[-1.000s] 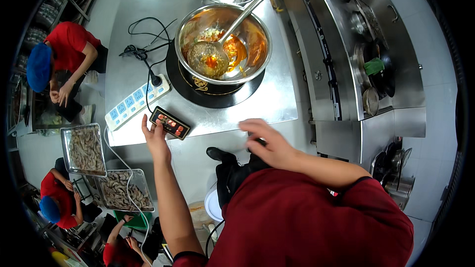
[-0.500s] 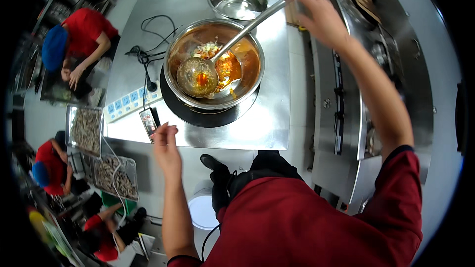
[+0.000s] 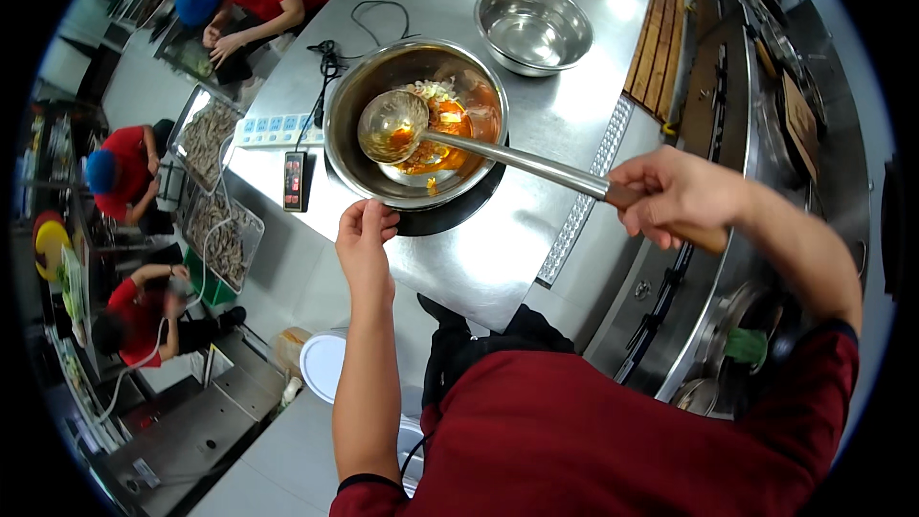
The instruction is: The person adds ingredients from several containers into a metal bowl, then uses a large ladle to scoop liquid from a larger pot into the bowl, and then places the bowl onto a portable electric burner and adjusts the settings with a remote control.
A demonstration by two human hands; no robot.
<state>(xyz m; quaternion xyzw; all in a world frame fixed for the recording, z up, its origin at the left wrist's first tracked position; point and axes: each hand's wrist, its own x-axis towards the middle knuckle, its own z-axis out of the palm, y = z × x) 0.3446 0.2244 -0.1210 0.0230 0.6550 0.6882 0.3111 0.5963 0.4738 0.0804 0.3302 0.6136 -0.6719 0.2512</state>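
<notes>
My right hand (image 3: 670, 196) is wrapped round the wooden grip of a long-handled metal ladle (image 3: 517, 157). The ladle's wide scoop hangs inside a large metal mixing bowl (image 3: 345, 155), at its left side, wet with reddish oil. Below the scoop, orange-red oil (image 3: 448, 123) and pale chopped pieces (image 3: 433, 89) lie in the bowl. At the bowl's near rim, my left hand (image 3: 367, 247) has its fingers curled and appears to pinch the edge. The bowl stands on a round black plate (image 3: 459, 215) on the steel table (image 3: 479, 278).
An empty metal basin (image 3: 536, 29) stands behind to the right. A power strip (image 3: 273, 130), a small black device with a display (image 3: 296, 182) and cables lie at left. Stoves (image 3: 708, 258) line the right side. Several people in red work at left beside trays of shrimp (image 3: 222, 239).
My right hand has come nearer and lower, swinging the ladle's handle toward me on the right. My left hand has moved up to the bowl's near rim. The view has turned.
</notes>
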